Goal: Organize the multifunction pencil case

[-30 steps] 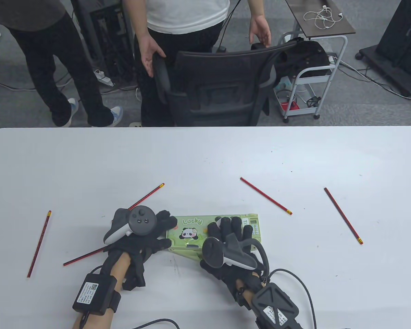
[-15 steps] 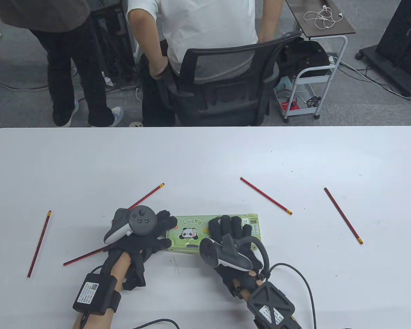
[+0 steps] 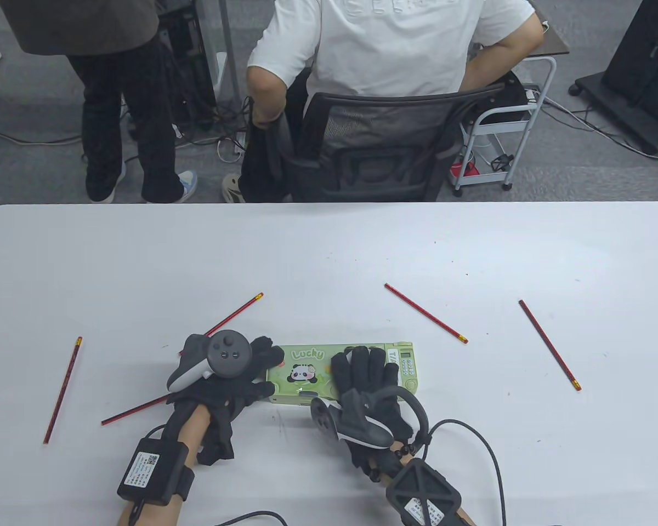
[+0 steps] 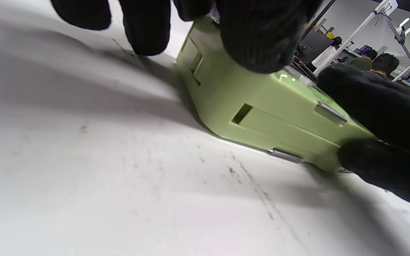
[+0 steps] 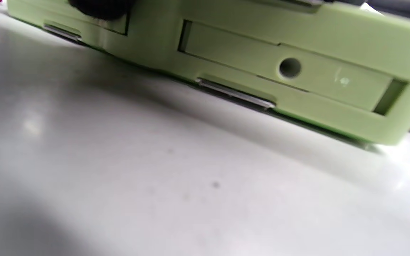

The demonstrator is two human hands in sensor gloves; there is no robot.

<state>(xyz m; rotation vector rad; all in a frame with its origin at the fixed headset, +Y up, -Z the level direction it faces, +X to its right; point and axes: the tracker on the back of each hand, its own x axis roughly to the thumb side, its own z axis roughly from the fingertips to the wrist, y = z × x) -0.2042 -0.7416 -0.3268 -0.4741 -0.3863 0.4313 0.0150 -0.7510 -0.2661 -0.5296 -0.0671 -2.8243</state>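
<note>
Both gloved hands meet on the green pencil case (image 3: pixel 307 372) lying flat on the table (image 3: pixel 329 246) — left hand (image 3: pixel 236 378) grips its left end, right hand (image 3: pixel 370 378) rests fingers spread across its lid.

This looks like an office or lab used for recording. A long white table (image 3: pixel 329 246) fills the lower frame of the table view, standing on grey carpet (image 3: pixel 581 164). At top centre a person in a white T-shirt (image 3: pixel 395 44) sits in a black mesh office chair (image 3: pixel 378 142). Right of the chair stands a white metal trolley (image 3: pixel 504 126), with loose cables (image 3: pixel 597 126) across the floor. In the left wrist view's upper right, blurred white shelving frames (image 4: pixel 390 21) and people appear.
</note>
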